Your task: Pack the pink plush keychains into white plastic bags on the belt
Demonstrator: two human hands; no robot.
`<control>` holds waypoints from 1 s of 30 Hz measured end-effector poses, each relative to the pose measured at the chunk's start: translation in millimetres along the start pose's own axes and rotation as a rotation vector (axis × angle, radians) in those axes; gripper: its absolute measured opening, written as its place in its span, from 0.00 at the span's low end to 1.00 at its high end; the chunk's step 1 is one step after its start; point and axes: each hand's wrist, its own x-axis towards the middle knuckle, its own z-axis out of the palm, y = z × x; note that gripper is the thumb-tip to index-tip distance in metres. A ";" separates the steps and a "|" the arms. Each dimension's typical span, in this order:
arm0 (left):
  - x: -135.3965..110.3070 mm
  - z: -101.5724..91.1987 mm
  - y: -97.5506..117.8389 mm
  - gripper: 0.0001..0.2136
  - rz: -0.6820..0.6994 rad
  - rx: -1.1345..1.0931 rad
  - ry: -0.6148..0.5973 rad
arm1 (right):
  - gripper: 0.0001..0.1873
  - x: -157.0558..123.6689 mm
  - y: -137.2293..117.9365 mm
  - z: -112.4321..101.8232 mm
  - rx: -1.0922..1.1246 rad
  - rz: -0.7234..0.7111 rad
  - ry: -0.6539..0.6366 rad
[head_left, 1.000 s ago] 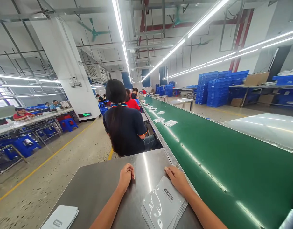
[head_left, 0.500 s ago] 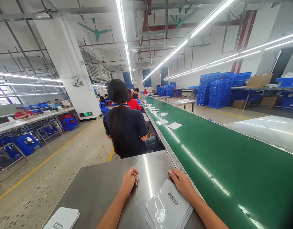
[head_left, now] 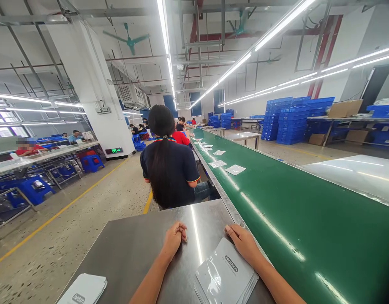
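Observation:
My left hand [head_left: 175, 240] rests on the steel table [head_left: 134, 240] with its fingers loosely curled in and nothing visible in them. Across from it, my right hand [head_left: 242, 241] lies by the table's belt-side edge, its thumb and fingers drawn together; part of its fingers is hidden. Just beside that hand is a stack of flat white packets [head_left: 226, 270] with a grey printed label and a shiny clear wrapping on top. A second stack of white packets [head_left: 83, 289] lies at the lower left, apart from both hands.
A green conveyor belt [head_left: 276, 194] runs along the table's right side, carrying several flat packets [head_left: 235, 169] farther up. A person in a dark shirt [head_left: 170, 169] sits just beyond the table, back turned. Blue crates [head_left: 289, 120] are stacked beyond the belt.
The seated person has shifted slightly right. The packets on the belt appear slightly nearer. My hands have barely moved.

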 end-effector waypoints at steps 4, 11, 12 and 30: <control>2.0 0.0 -5.2 0.12 0.021 -0.003 0.000 | 0.23 -0.1 0.0 0.2 0.001 -0.003 -0.002; 2.3 -1.7 -10.8 0.12 0.036 0.013 -0.014 | 0.23 -0.5 -1.0 -0.7 -0.015 -0.012 0.000; 2.5 -2.1 -11.5 0.12 0.036 0.017 -0.017 | 0.23 -0.5 -1.1 -0.8 -0.015 -0.012 -0.001; 5.9 -4.7 -19.7 0.14 0.057 0.051 -0.042 | 0.23 1.0 4.8 1.6 -0.019 0.008 -0.030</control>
